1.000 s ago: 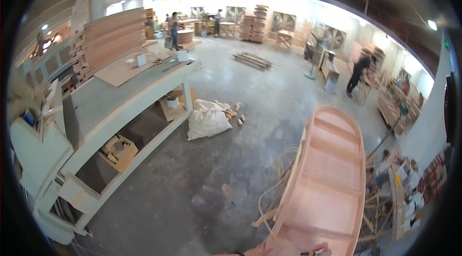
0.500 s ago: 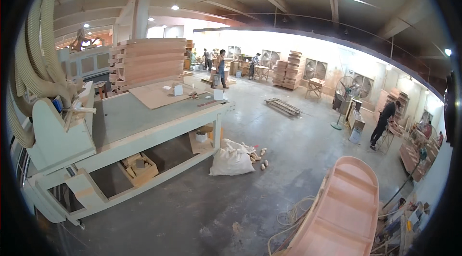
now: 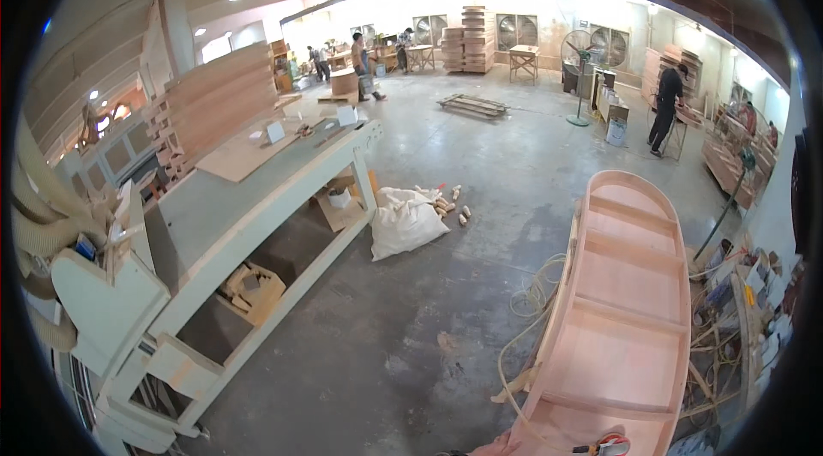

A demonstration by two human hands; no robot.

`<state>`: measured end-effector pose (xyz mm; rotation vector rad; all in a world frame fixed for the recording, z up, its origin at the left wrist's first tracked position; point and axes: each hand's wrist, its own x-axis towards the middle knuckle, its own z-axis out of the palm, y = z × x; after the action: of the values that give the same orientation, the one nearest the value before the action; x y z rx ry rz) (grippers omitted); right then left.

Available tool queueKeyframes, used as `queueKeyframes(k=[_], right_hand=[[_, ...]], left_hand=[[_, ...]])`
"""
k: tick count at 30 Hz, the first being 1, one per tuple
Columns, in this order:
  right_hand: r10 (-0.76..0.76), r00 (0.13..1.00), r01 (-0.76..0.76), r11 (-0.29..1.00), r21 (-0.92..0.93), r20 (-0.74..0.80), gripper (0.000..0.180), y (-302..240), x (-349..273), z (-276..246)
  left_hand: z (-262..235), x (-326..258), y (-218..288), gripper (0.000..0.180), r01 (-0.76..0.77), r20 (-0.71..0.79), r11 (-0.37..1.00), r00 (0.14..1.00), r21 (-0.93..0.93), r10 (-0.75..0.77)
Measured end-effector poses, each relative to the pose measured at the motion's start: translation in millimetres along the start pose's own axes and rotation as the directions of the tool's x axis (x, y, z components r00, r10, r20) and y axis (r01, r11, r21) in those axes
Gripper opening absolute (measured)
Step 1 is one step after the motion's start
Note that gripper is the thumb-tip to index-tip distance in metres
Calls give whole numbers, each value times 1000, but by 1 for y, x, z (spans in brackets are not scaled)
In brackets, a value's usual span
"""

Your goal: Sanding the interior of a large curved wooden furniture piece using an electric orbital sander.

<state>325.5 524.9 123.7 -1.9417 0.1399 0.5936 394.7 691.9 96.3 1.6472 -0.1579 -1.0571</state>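
A long wooden frame (image 3: 632, 319) with a rounded far end and several crosspieces lies at the lower right. Inside its near end, cut by the lower edge, is a red and dark power tool (image 3: 612, 444), which looks like a sander. Just left of the frame, a pinkish sliver (image 3: 495, 446) shows at the lower edge. It may be part of my left hand, but its fingers cannot be made out. My right hand is out of view. A pale hose (image 3: 536, 293) lies looped on the floor along the frame's left side.
A pale green machine table (image 3: 283, 233) stands at left, with a wooden box (image 3: 250, 293) below. Beside it sits a white sack (image 3: 405, 220) with loose wooden pieces (image 3: 446, 201). A cluttered rack (image 3: 741, 327) borders the frame's right. Co-workers, including a person in dark clothes (image 3: 667, 109), stand farther off.
The view has tilted down and turned slightly right. More of the wooden frame now shows, and the red power tool and pinkish sliver have come into sight at the lower edge.
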Motion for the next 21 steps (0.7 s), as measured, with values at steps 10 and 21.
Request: queueKeyframes(k=[10, 21], right_hand=[[58, 994, -61, 998, 21, 92, 35, 31, -36, 22], [-65, 975, 70, 997, -13, 211, 39, 43, -8, 35]], left_hand=[[30, 82, -171, 95, -158, -20, 915, 984, 370, 178], [110, -12, -147, 81, -215, 138, 946, 973, 241, 186]])
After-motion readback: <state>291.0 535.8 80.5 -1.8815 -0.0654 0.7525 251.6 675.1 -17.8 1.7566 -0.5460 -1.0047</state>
